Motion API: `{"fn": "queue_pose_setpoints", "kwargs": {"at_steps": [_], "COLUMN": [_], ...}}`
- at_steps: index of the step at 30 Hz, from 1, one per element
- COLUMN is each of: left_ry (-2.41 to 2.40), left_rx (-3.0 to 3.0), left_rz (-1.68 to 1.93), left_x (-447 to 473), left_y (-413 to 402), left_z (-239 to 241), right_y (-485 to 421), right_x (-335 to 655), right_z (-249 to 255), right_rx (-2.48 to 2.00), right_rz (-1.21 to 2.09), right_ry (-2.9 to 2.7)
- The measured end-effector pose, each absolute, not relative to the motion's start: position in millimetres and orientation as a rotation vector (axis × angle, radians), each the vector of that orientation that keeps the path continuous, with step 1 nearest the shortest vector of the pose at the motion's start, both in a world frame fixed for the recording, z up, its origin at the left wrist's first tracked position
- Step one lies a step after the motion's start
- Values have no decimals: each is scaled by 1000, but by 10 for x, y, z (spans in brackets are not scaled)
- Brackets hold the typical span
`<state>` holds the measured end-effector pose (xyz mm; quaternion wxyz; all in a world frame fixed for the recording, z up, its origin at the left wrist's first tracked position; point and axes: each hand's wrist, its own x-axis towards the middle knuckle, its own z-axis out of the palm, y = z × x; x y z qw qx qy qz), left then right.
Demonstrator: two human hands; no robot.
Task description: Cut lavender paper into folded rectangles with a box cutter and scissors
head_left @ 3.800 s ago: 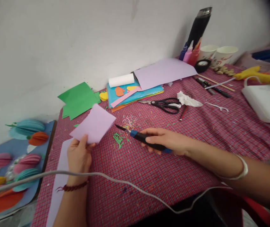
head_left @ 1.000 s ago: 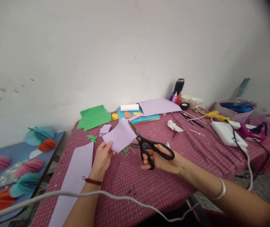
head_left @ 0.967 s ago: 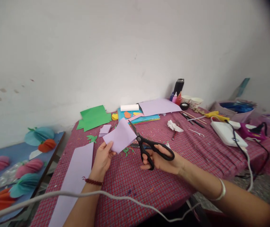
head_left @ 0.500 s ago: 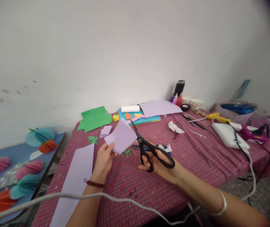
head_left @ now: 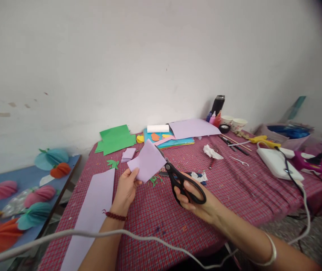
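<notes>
A square of lilac paper (head_left: 148, 161) is pinched at its lower left corner by my left hand (head_left: 127, 188), thumb on top. My right hand (head_left: 193, 197) grips black-handled scissors (head_left: 182, 178), fingers through the loops. The blades meet the paper's right edge and are partly hidden by it. Below the paper, green scraps (head_left: 155, 180) lie on the checked tablecloth. Left of it sit a small stack of lilac squares (head_left: 128, 154) and green leaf-shaped cutouts (head_left: 112, 164). A long lilac sheet (head_left: 94, 207) lies beside my left forearm.
Green sheets (head_left: 117, 139) and a large lilac sheet (head_left: 193, 128) lie along the wall. Crumpled tissue (head_left: 212, 152), a white box (head_left: 278, 163) with cables and a yellow glue gun (head_left: 264, 141) are rightward. A pale cable (head_left: 138, 238) crosses the foreground. Paper pumpkins (head_left: 43, 194) lie at left.
The scissors have closed from a spread position, their handles drawing together at the paper's right edge. The whole view has shifted slightly. My left hand keeps its hold on the paper.
</notes>
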<state>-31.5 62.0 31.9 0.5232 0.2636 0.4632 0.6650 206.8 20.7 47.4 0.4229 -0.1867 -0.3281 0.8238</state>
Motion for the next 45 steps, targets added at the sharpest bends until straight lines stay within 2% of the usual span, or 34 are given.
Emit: {"fn": "queue_pose_setpoints", "kwargs": {"at_steps": [10,27,45], "left_ry": [1161,1210,1106], "left_rx": [761,904,648], "left_rz": [1533,1440,1256], "left_x": [-300,-254,-45], "left_y": [618,602,539], "left_z": [265,251,139], "right_y": [159,176,111], "right_x": [2059,2008,1858], "right_z": [398,496,479], "right_rx": [-286,-329,-340], "right_rz": [2264,2175,2012], "right_ry": [-651,-601,-515]}}
